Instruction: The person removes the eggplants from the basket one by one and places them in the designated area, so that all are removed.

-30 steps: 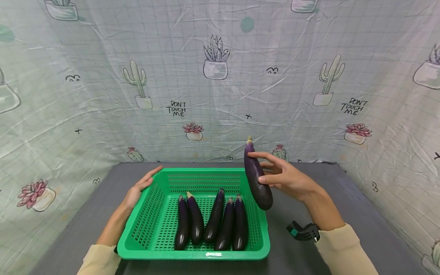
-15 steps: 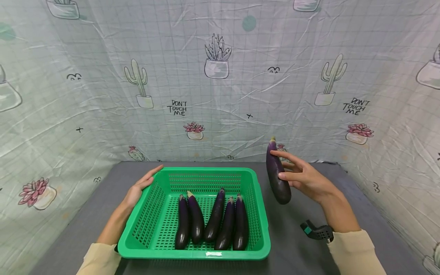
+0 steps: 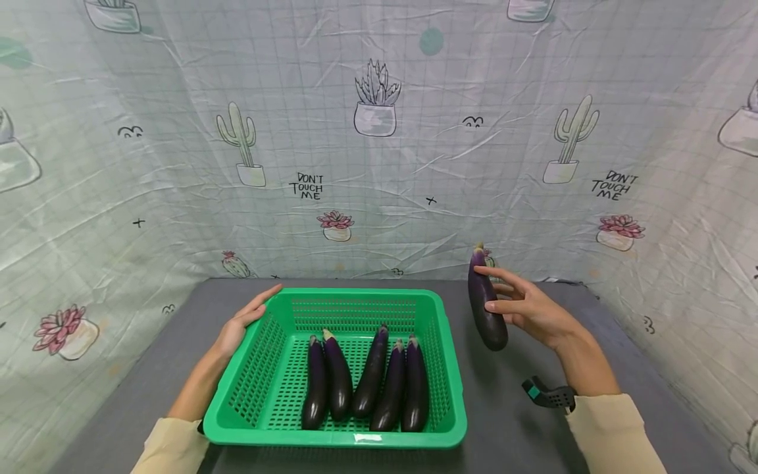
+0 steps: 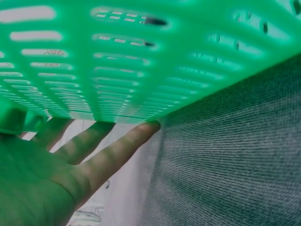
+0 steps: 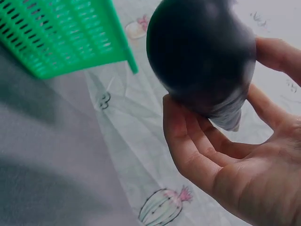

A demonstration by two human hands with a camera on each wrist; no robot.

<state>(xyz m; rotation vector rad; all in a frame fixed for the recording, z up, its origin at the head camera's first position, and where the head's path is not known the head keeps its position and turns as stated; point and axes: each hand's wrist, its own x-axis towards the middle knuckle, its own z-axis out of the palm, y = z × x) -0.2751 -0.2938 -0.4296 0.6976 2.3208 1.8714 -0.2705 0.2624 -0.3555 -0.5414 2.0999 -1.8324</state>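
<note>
We find the basket [image 3: 331, 440] bounded by a rounded rim; a gap separates its right edge from the held eggplant [image 3: 480, 296], and the table [image 3: 491, 421] extends to the right of the basket. The table's far edge runs along the sheet [image 3: 426, 158], just beyond the basket's far wall. The basket is green plastic with slotted walls and floor; the table surface is grey woven cloth, and the sheet is wrinkled, printed with potted plants. The held eggplant is glossy, dark purple and elongated, raised above the table, stem end up and tilted left. We see the right hand [image 3: 530, 313] pinching it between thumb and fingers, parted by its thickness. The left hand [image 3: 235, 329] rests at the basket's left side, fingers extended, gripping nothing. Five eggplants [image 3: 369, 378] lie lengthwise inside, stems far; slotted floor shows at their left. A black strap [image 3: 553, 397] projects left from the right wrist.
</note>
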